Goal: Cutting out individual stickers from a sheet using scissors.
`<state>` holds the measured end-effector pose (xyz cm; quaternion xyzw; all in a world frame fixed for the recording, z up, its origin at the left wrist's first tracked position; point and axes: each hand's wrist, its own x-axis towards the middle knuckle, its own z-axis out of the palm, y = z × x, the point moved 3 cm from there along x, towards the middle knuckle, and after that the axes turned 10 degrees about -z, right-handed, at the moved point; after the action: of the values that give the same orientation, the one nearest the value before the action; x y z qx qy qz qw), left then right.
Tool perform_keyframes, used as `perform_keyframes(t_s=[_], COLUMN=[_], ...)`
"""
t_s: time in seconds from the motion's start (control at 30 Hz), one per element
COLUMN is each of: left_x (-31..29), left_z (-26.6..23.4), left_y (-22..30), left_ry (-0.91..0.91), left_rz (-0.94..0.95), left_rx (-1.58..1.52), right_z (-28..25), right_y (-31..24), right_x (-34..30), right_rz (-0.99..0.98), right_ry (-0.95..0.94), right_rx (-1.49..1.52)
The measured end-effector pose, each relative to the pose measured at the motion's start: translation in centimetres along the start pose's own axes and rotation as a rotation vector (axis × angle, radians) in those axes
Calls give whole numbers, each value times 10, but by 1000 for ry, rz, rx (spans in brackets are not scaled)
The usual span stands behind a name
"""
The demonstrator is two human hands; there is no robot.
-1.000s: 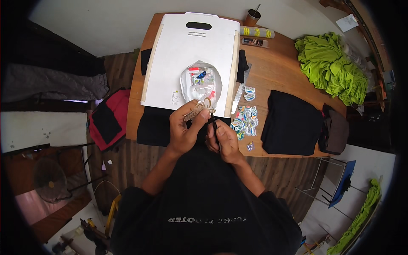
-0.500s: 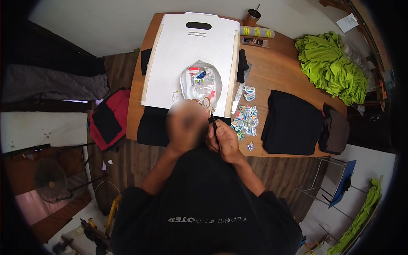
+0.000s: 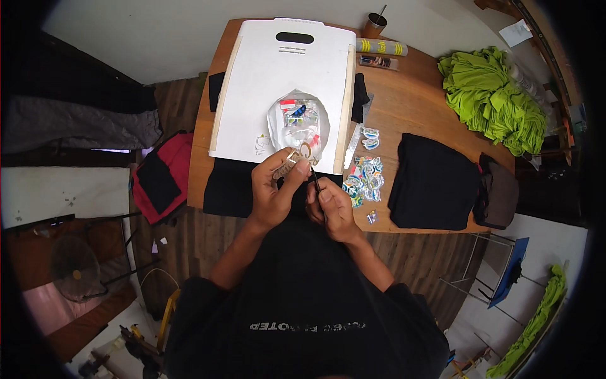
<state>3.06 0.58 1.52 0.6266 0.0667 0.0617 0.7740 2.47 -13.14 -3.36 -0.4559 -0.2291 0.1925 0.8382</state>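
Over the near edge of a white panel, my left hand pinches a small brown-and-clear cut piece, perhaps a sticker, between thumb and fingers. Close beside it, my right hand is closed around a slim dark tool whose tip meets the held piece. The tool's exact kind is too small to tell. Just beyond my fingers, a round opening or dish in the panel holds clear plastic with colourful pieces.
Colourful stickers lie scattered on the wooden table to the right. Beyond them sits folded black cloth. A lime-green fabric heap is at the far right. A brown cup stands at the back.
My left hand has turned, and its thumb and fingers now show around the small piece; before, it was blurred. My right hand stays nearly in place with the tool.
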Motion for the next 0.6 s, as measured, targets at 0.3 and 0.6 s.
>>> perform_keyframes(t_s=[0.3, 0.6], left_x=[-1, -2], left_z=[0, 0], left_y=[-4, -5], left_ry=[-20, -21], left_rz=[6, 9], left_rx=[-11, -8], right_z=[2, 3], right_y=[1, 2], right_x=[1, 2], right_rz=[-1, -3], right_ry=[27, 37], right_rx=[16, 34])
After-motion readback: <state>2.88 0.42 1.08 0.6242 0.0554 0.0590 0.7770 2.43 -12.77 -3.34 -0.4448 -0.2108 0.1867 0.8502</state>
